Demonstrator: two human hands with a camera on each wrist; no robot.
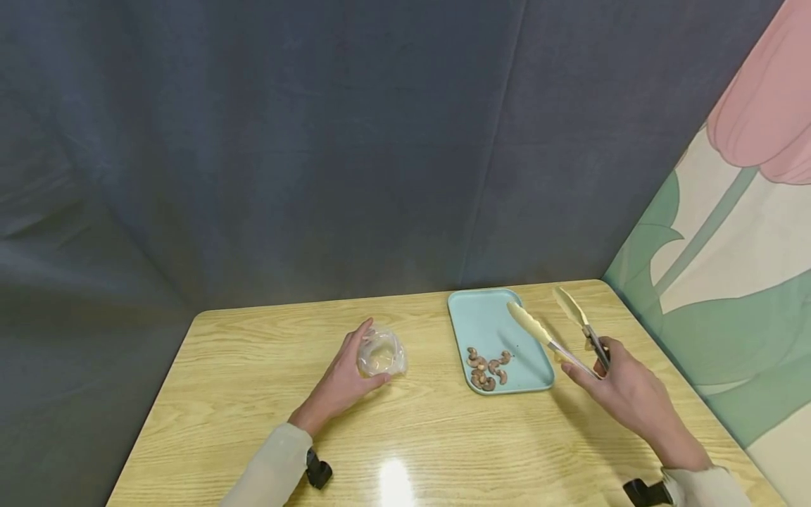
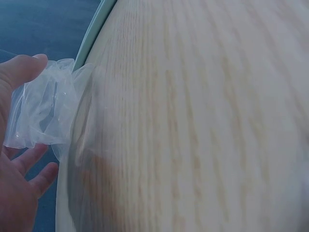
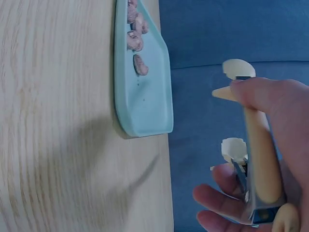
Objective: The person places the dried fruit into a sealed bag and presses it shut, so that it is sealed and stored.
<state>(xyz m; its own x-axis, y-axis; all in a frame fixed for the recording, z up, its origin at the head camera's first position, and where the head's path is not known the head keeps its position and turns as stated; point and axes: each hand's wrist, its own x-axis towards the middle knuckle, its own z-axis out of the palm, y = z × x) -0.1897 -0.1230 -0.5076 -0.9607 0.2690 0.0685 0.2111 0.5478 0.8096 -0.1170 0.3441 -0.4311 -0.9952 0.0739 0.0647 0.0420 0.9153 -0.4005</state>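
Note:
A clear plastic bag (image 1: 382, 352) stands on the table with its mouth facing up and its rim rolled outward. My left hand (image 1: 345, 373) holds it from the left, thumb on the near side and fingers on the far side; the left wrist view shows the crinkled plastic bag (image 2: 41, 108) between them. In my right hand (image 1: 633, 394) is a pair of tongs (image 1: 560, 345), arms spread apart, pale tips raised near the tray's right side with nothing between them. Several brown-skinned cashews (image 1: 486, 370) lie at the near left of a light blue tray (image 1: 491, 317).
The wooden table (image 1: 253, 394) runs back to a dark curtain (image 1: 317, 155). A floral-patterned cloth (image 1: 728, 282) hangs along the right side. The tray stands between the two hands, near the table's back edge. Both wrists wear dark straps.

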